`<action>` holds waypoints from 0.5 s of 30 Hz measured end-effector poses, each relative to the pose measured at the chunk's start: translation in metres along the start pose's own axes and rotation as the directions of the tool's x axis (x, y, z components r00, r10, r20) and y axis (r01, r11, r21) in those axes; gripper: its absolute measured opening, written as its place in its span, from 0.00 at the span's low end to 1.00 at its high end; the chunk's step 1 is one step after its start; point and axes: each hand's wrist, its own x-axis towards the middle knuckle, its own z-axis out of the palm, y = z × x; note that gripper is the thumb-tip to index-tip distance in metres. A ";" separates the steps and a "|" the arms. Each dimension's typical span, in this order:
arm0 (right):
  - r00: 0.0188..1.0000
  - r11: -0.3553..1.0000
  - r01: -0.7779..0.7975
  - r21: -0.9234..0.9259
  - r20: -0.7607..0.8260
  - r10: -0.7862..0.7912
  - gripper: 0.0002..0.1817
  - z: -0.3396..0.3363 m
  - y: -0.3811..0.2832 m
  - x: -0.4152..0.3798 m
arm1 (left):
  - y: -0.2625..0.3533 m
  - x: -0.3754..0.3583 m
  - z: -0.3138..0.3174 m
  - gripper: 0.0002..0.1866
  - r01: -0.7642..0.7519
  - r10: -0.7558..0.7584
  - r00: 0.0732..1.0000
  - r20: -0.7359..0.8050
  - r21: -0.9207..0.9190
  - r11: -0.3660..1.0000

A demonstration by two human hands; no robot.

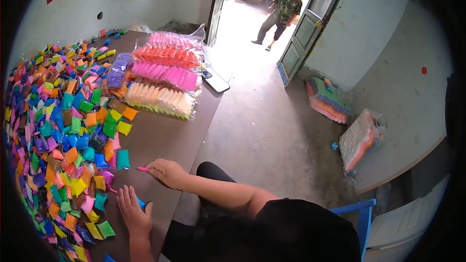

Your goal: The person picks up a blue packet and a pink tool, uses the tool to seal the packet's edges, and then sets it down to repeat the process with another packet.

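Observation:
My left hand (131,209) rests on the brown tabletop with its fingers stretched forward. A small blue packet (141,204) shows between its thumb and index finger, partly covered by the hand. Farther up the table, my right hand (166,171) is closed, and a slim pink stick-like piece (143,169) sticks out from its fingertips. Just beyond my left fingertips lies another thin pink piece (112,190). A teal packet (123,159) is the loose one closest to my right hand.
A big heap of colourful small packets (73,140) covers the table's left side. Bagged rows of packets (165,70) and a phone (215,80) sit at the far end. More bundles (327,101) stand on the floor. A person (286,9) is in the doorway.

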 end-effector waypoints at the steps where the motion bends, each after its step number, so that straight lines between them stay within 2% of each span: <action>1: 1.000 1.000 0.019 -0.002 0.015 -0.019 0.12 -0.001 -0.003 -0.001 | -0.003 0.001 0.003 0.40 0.001 -0.001 1.000 0.005 -0.001 1.000; 6: 0.999 1.000 0.008 0.024 0.039 -0.009 0.12 -0.003 -0.007 0.000 | -0.004 0.003 0.004 0.40 0.062 -0.063 0.990 0.124 0.011 0.998; 10: 0.997 0.997 0.057 0.046 0.041 -0.059 0.11 -0.004 -0.005 0.000 | 0.013 0.002 -0.018 0.41 0.093 -0.099 0.986 0.134 0.049 0.994; 12: 0.997 0.997 0.061 0.046 0.037 -0.063 0.10 -0.004 -0.004 0.001 | 0.018 -0.003 -0.023 0.42 0.014 -0.017 0.999 0.040 0.067 0.998; 15: 0.996 0.995 0.078 0.069 0.041 -0.081 0.10 -0.006 -0.004 0.001 | 0.018 -0.012 -0.005 0.43 0.055 -0.065 0.990 0.122 0.080 0.995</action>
